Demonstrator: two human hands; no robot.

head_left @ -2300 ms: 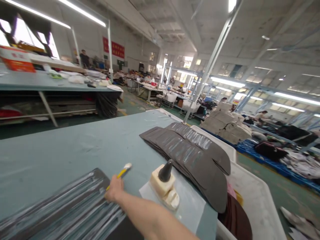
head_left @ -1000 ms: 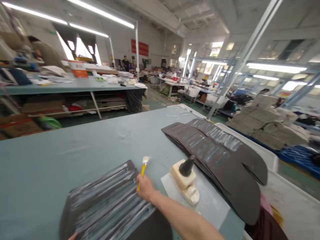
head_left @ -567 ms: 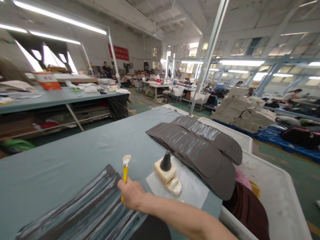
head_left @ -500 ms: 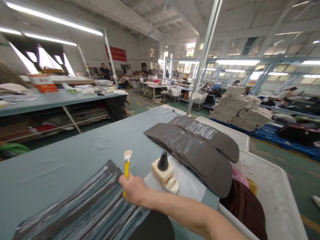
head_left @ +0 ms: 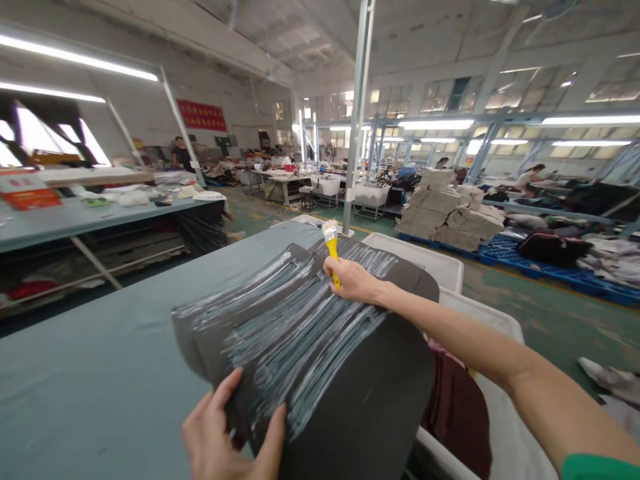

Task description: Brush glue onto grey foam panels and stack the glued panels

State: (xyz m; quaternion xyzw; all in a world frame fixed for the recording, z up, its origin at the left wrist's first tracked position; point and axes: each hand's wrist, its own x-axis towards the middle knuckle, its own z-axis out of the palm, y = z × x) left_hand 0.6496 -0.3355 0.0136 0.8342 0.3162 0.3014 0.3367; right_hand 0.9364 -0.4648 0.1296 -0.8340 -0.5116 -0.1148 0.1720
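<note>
A dark grey panel (head_left: 380, 380) with rounded edges is raised at a tilt over the table, its upper face streaked with wet-looking whitish and bluish bands. My left hand (head_left: 225, 433) grips its near edge, thumb and fingers spread along it. My right hand (head_left: 355, 280) is closed around a yellow-handled paintbrush (head_left: 331, 243), bristles up and coated in something pale. That hand also rests at the panel's far edge; whether its fingers pinch the panel is hidden. Behind the panel, a stack of similar streaked grey pieces (head_left: 415, 275) is partly covered.
The blue-green tabletop (head_left: 100, 373) stretches left. White bins (head_left: 493, 317) holding dark brown pieces (head_left: 457, 413) stand at the table's right side. A metal post (head_left: 356, 127) rises at the far end. Another table (head_left: 115, 217) stands left, with a pallet of bundles (head_left: 440, 207) right.
The streaked grey panel has come up off the table and moved right. My left hand has entered view and gripped it. My right hand with the brush has moved up and right. The black-capped container is now hidden.
</note>
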